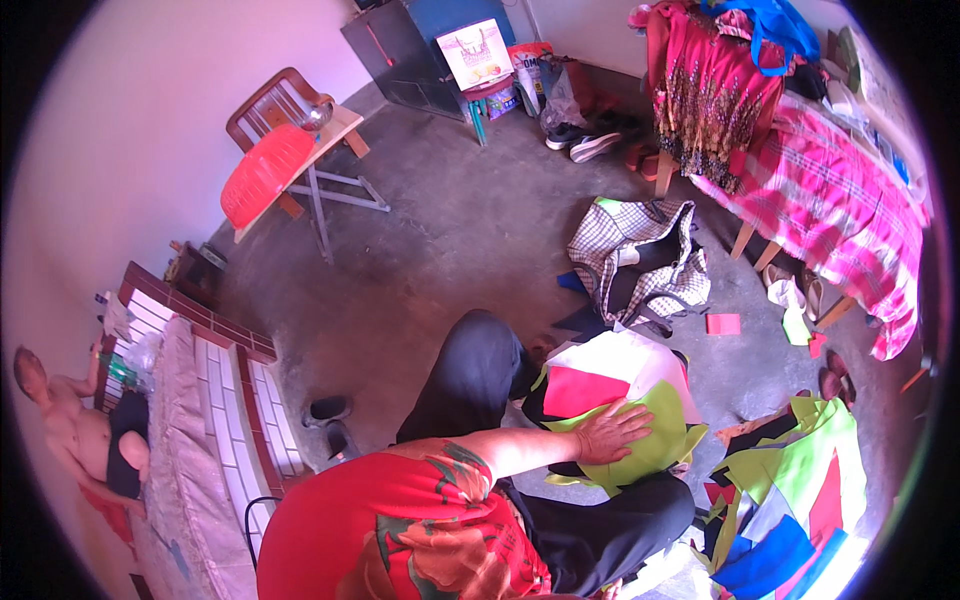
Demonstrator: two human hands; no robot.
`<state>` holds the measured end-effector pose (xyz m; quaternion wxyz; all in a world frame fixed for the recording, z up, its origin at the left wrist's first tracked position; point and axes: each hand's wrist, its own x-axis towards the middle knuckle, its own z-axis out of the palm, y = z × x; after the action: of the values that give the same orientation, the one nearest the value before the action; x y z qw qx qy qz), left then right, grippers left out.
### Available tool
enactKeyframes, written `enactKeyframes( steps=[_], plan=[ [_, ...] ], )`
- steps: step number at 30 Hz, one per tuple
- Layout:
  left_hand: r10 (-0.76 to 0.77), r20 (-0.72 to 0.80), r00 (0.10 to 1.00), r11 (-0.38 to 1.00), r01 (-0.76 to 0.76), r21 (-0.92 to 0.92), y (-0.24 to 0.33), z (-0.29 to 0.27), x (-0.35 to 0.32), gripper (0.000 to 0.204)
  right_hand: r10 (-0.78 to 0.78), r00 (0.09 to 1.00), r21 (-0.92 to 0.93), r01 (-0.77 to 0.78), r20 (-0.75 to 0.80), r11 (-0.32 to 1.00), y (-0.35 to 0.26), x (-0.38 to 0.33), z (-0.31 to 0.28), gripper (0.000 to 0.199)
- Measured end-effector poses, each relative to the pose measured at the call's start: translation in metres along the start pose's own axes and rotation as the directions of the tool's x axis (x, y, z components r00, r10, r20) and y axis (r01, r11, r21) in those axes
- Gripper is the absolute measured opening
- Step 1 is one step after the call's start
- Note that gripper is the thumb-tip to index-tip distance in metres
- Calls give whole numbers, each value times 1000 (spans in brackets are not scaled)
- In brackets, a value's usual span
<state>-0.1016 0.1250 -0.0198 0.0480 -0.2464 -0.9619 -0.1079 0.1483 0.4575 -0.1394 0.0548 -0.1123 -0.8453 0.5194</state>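
My left hand (612, 432) lies flat with its fingers spread on a lime-green piece of cloth (655, 410). The piece sits on top of a stack of cloth between my bent knees, where a red piece (583, 388) and a white piece (628, 358) also show. Black edges stick out at the side of the stack. Only a sliver of my right hand (611, 588) appears at the lower edge, beside my leg; its fingers are too hidden to judge. A heap of lime, blue, red and black cloth pieces (778, 553) lies on the floor to the right.
Ahead stands an open checked bag (622, 235), with a pink block (723, 324) near it. A folding table (330, 140) holds a red basket (265, 175). Pink plaid cloth (800, 190) covers furniture at the right. Another person (85, 415) sits at the far left.
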Motion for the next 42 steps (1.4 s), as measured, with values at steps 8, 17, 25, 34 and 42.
enactKeyframes(
  steps=[8,17,25,34,42],
  plan=[
    [-196,60,979,955,205,-217,20,13,-47,52,330,936,-33,-329,123,944,-107,28,-34,22],
    [-274,-233,933,766,65,-640,55,-64,-67,21,143,962,285,-208,233,936,-209,56,-1,29],
    [115,-523,845,713,-436,-549,117,-133,-100,47,-115,897,790,-307,426,531,-295,53,43,35],
    [-10,-388,921,928,-137,-348,118,-119,-103,68,-154,851,863,-480,501,154,-314,35,85,42],
    [66,-229,971,900,-157,-406,121,-97,-119,60,164,764,781,-599,624,-176,-291,17,82,49]
  ],
)
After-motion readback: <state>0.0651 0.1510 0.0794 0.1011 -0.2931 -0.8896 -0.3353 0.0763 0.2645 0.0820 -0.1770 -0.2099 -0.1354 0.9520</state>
